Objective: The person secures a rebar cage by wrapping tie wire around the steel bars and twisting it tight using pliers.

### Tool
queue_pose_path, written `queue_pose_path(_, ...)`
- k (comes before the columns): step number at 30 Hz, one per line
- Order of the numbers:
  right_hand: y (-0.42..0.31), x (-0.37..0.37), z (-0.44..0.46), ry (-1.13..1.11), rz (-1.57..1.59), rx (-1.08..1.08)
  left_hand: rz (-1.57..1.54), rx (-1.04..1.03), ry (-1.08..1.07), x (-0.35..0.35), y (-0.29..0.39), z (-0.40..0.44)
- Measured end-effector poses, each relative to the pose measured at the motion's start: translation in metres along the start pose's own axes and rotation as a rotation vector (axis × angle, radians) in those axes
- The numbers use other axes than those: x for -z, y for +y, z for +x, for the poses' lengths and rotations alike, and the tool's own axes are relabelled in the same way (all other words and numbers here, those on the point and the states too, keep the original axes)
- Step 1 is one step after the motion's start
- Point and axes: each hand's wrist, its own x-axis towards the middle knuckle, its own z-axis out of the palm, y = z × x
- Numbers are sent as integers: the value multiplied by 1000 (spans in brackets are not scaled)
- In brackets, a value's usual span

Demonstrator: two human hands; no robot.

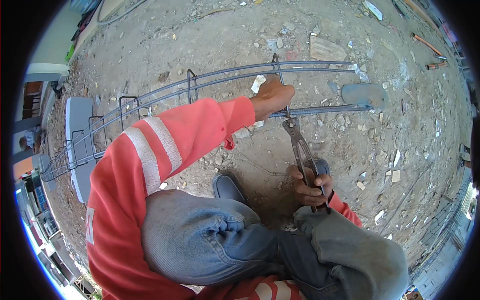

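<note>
Gripping a stirrup [278, 67] of the rebar cage [320, 69] with closed left hand [273, 95], right hand [311, 189] with fingers curled around handles of steel pincers [298, 142], their head near lower bars [330, 109], cage over stony ground [200, 30].

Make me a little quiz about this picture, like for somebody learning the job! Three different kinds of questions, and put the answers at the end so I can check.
1. Which hand holds the long, dark metal pincers?
2. What does the left hand have hold of?
a) a dark, round-toed shoe
b) the long frame of grey steel bars
c) a flat piece of pale wood
3. True or false: the red cloth sleeve on the left arm has pale stripes.

Key: 1. The right hand. 2. b. 3. True.
</note>
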Motion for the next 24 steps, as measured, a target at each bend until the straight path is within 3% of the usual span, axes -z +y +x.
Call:
queue_pose_path(2,1,-12,3,78,-32,2,-48,11,52,0,-5,2)
queue_pose_path(3,0,-19,8,399,-433,178,-49,9,58,2,-3,2)
queue_pose_path(4,0,-25,14,801,-841,210,-36,2,34,4,-3,2)
queue_pose_path(5,1,-27,16,997,-1150,248,-21,-3,7,5,-3,1)
queue_pose_path(7,3,-19,12,1003,-1515,401,-31,-12,28,1,-4,1)
queue_pose_path(8,4,-18,12,980,-1541,429,-42,-22,49,0,-4,1)
queue_pose_path(11,4,-8,8,704,-1002,284,5,-27,24,2,2,-4)
queue_pose_path(14,-10,18,5,-82,21,-24,-30,-23,24,4,1,-5)
queue_pose_path(15,-13,22,4,-158,89,-95,-30,-24,29,4,2,-5)
queue_pose_path(17,0,-6,9,247,-272,62,-139,-4,28,4,2,-8)
queue_pose_path(18,2,-5,10,244,-273,62,-136,-5,29,6,4,-8)
queue_pose_path(20,5,-1,8,442,-493,210,-90,9,-72,8,3,-8)
queue_pose_path(21,1,3,1,445,-491,214,-89,10,-78,6,1,-6)
queue_pose_path(23,-11,6,-11,92,-306,55,-69,-35,-54,4,-2,-7)
queue_pose_path(24,-10,5,-12,92,-296,58,-65,-25,-58,7,-2,-9)
